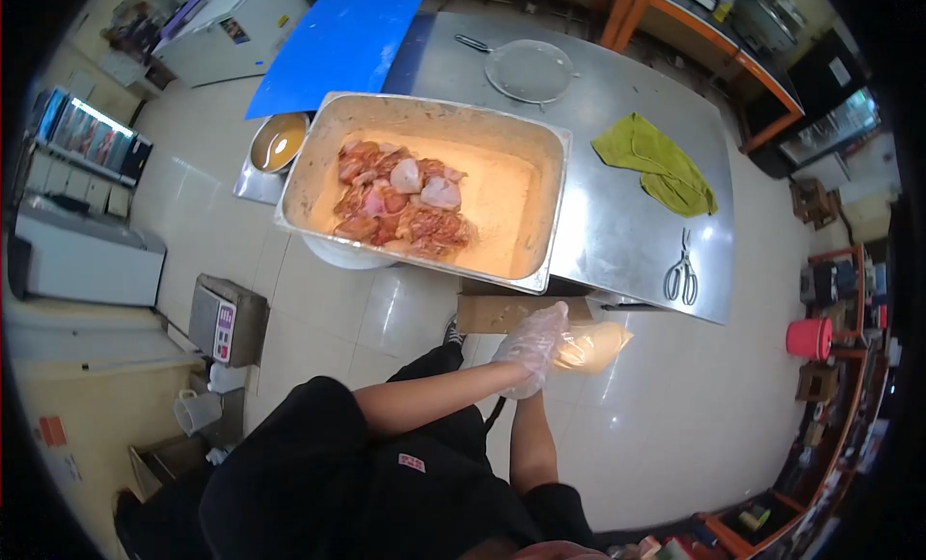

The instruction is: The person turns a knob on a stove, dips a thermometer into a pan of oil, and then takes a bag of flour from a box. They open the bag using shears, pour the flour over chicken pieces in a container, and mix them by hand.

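- Left hand (532, 346), in a clear plastic glove, fingers curled around the right wrist.
- Right hand (590, 346), its glove smeared orange; spread or closed, cannot tell.
- Both hands below the steel table (617, 213) edge, off the tray.
- Tray (521, 145) holds marinated chicken pieces (400, 203), left of centre.
- Scissors (681, 271) and green cloth (661, 164) lie to the right.

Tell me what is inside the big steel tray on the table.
The steel tray holds a heap of raw marinated meat pieces toward its left half, over a film of orange marinade on the floor. What lies beneath the heap is covered.
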